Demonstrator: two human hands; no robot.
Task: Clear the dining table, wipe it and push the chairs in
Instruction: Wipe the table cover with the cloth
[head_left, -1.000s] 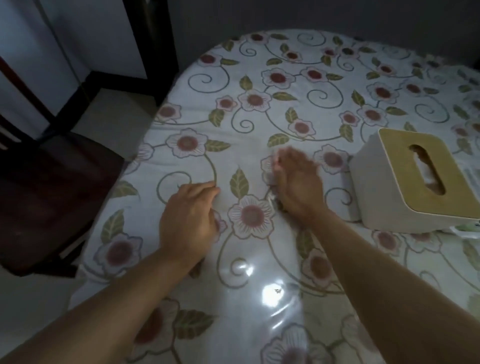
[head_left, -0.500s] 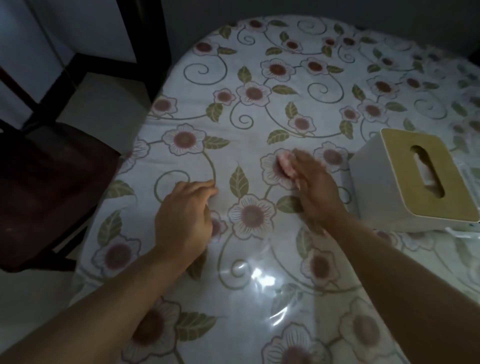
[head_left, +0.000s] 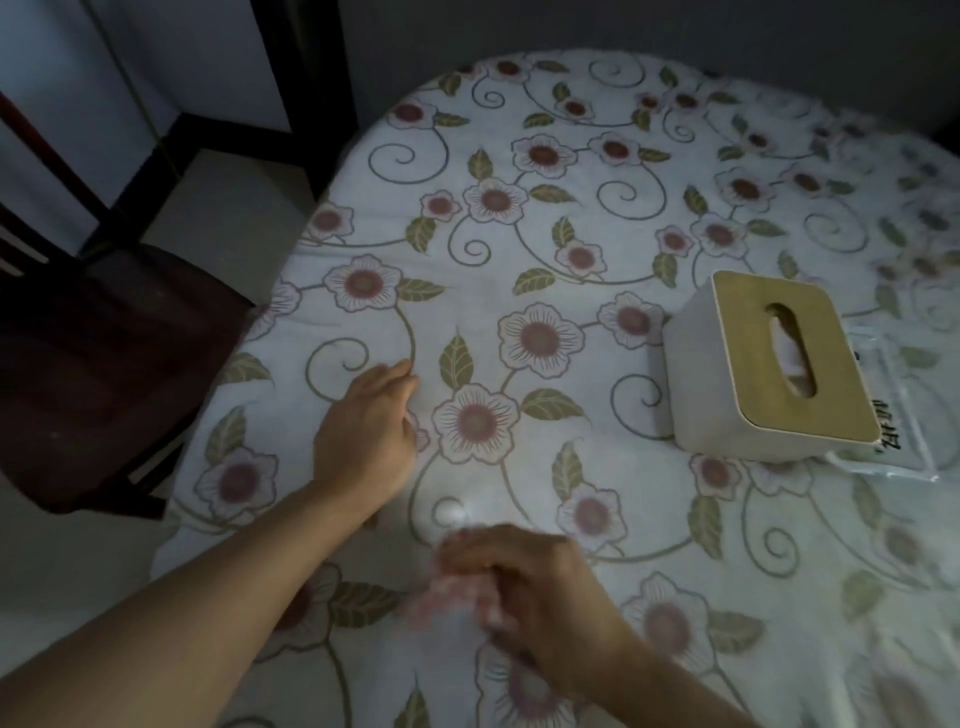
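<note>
Pressing a pale pink cloth (head_left: 441, 597) onto the dining table (head_left: 597, 234) near its front edge, we see the right hand (head_left: 535, 587) blurred, fingers curled over it. The left hand (head_left: 366, 431) rests flat on the tablecloth, holding nothing.

The room is dim, with soft, cool light and muted colours. A small bright glare spot sits on the glossy tablecloth (head_left: 571, 218) near its near edge, just beyond the right hand (head_left: 524, 592), which is smeared by motion blur (its fingers cannot be made out). The left hand (head_left: 366, 431) is sharper. The chair (head_left: 98, 374) lies in deep shadow. The table's far edge curves with wide-angle distortion, and its far right corner looks soft.
</note>
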